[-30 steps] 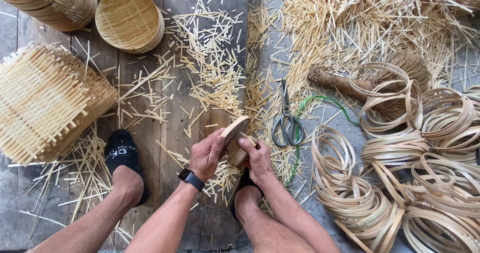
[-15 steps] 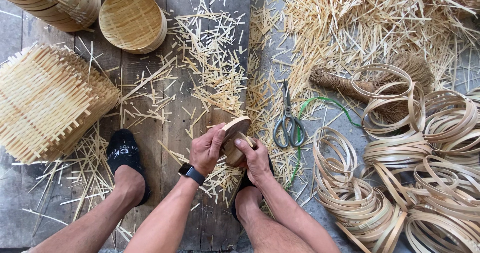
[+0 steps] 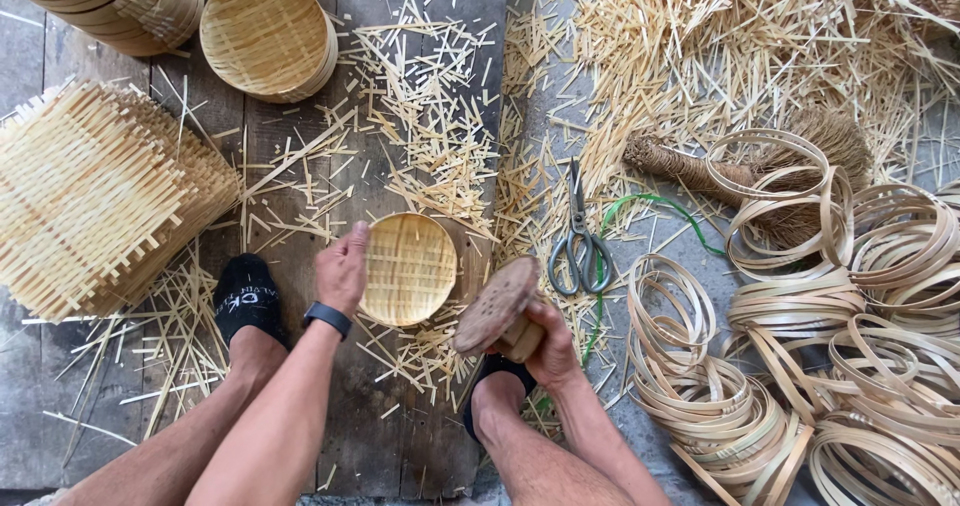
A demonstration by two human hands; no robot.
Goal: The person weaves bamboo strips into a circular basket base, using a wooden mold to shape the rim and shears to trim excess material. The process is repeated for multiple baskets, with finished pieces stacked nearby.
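Observation:
My left hand (image 3: pixel 343 267) grips the left rim of a small round woven bamboo tray (image 3: pixel 407 269), held flat-side up above the wooden planks. My right hand (image 3: pixel 548 338) is closed around the stem of a brown mushroom-shaped wooden block (image 3: pixel 496 304), tilted with its round head up and to the left, just right of the tray. A black watch is on my left wrist. My two feet in black socks rest on the floor below the hands.
A stack of square woven mats (image 3: pixel 95 196) lies at left, finished round trays (image 3: pixel 268 34) at top left. Scissors (image 3: pixel 579 246) lie right of the tray. Several bamboo hoops (image 3: pixel 850 346) pile at right beside a brush (image 3: pixel 760 171). Bamboo offcuts litter the floor.
Both hands were pressed together around the tray and block. Now they have separated: the left hand holds the tray out flat, the right hand holds the block alone.

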